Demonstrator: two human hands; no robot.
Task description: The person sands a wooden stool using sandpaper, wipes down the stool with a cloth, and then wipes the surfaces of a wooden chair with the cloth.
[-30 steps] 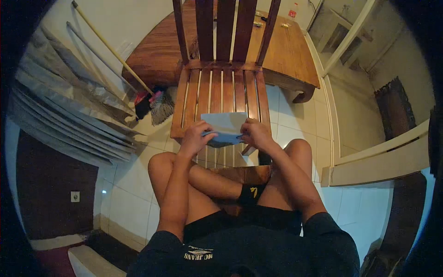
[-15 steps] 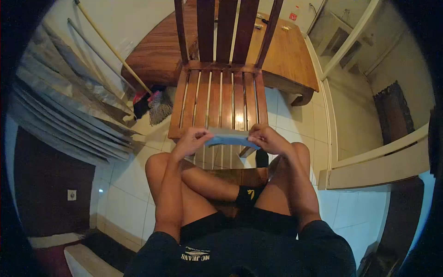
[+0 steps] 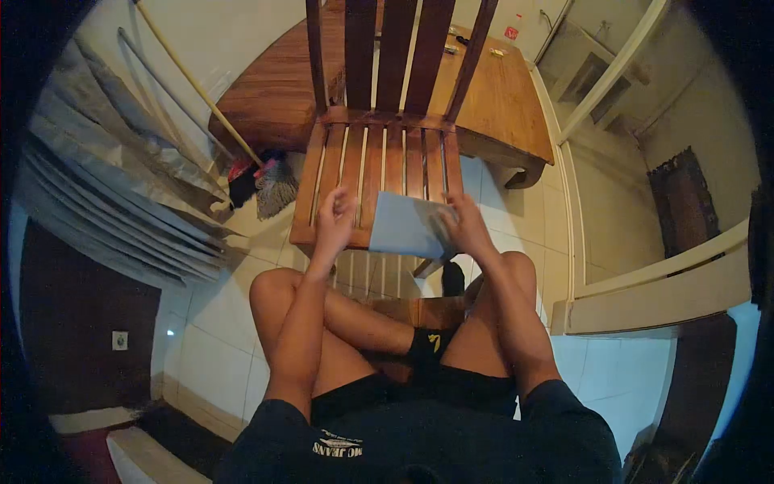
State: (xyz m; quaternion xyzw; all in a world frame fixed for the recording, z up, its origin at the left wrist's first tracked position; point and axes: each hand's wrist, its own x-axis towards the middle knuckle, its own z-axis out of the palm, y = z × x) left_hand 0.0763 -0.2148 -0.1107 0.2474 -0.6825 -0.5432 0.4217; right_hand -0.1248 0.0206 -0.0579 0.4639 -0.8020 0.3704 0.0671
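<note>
A flat blue-grey sheet or thin booklet point(image 3: 409, 225) is over the front edge of the slatted wooden chair seat point(image 3: 334, 165). My right hand point(image 3: 465, 226) has hold of its right side, with the fingertips over the top right part. To the left of the sheet, my left hand point(image 3: 335, 218) is raised off it, its fingers slightly curled and apart, holding nothing. A visible gap separates that hand from the sheet's left edge.
Behind the chair stands a wooden table point(image 3: 508, 105) with a bottle point(image 3: 512, 31) and small items. A mop point(image 3: 276, 187) leans at the left near a grey curtain point(image 3: 121, 185). A glazed door frame point(image 3: 576, 218) is at the right.
My left hand has let go of the sheet and moved up and left. The sheet, seen bent and nearly edge-on before, now shows its broad face and stays with my right hand.
</note>
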